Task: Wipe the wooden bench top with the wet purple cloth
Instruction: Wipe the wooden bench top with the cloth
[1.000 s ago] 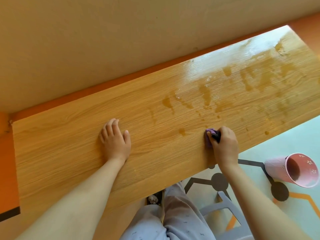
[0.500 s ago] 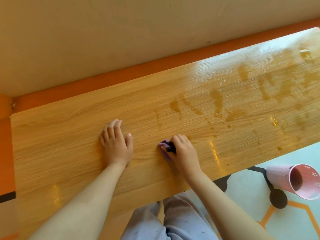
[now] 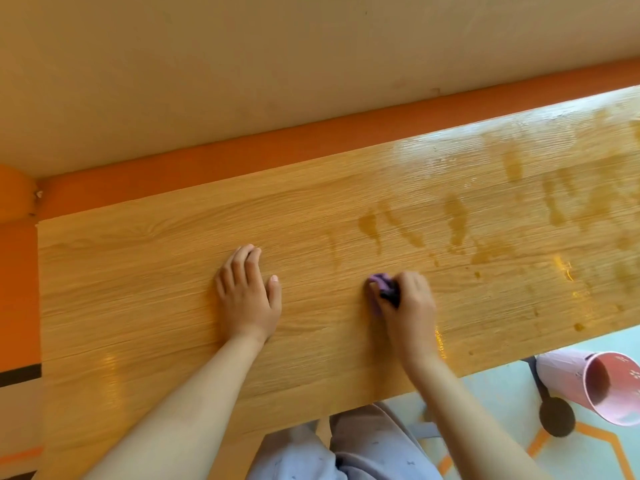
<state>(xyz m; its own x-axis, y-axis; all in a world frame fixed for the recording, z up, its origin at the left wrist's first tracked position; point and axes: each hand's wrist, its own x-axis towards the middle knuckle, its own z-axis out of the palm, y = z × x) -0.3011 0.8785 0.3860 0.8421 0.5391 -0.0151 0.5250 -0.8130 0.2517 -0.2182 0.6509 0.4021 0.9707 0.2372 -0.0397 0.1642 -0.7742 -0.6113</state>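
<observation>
Your right hand (image 3: 412,306) is clenched around the bunched purple cloth (image 3: 380,287), pressing it onto the desk (image 3: 138,289) near the front middle. Your left hand (image 3: 247,296) lies flat and released on the dry wood, bracing you. The wiping step appears under way. Wet streaks (image 3: 457,216) cover the right portion; the left looks unwiped, so the next stroke likely calls for carrying the cloth leftward with steady pressure. The pink cup (image 3: 588,382) lies tipped on the floor; no contents are discernible.

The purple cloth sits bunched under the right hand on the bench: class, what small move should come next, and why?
Probably sweep the right hand and purple cloth leftward toward the resting left hand: the bench looks dry there, wet streaks lie rightward.
</observation>
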